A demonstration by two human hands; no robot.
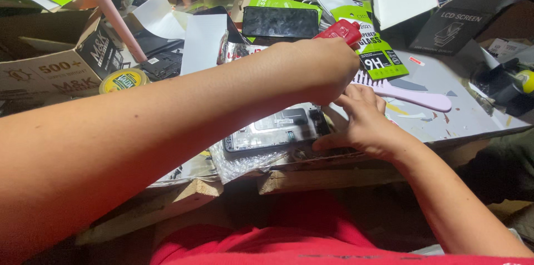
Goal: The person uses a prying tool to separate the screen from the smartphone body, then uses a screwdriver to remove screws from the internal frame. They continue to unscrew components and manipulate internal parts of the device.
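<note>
Head view: the left hand point(328, 67) is clenched around a small red bottle point(340, 31), reaching across the body so that its forearm covers much of the opened phone point(275, 128), which lies back-off on a sheet of bubble wrap point(239, 162) near the front edge of the surface point(478, 114). The right hand point(361, 123) holds nothing; its fingers press flat on the phone's right edge, steadying it. Risks, as judged: the bottle's tip is hidden behind the fist, so any liquid released could fall unseen onto exposed parts. The phone sits near the edge on slippery wrap; a push from the crossing forearm could slide it off. A pink brush point(411, 97) lies just beside the right hand and could be knocked. A dark phone screen point(280, 21) and green glass-protector packets point(384, 56) crowd the area behind.
</note>
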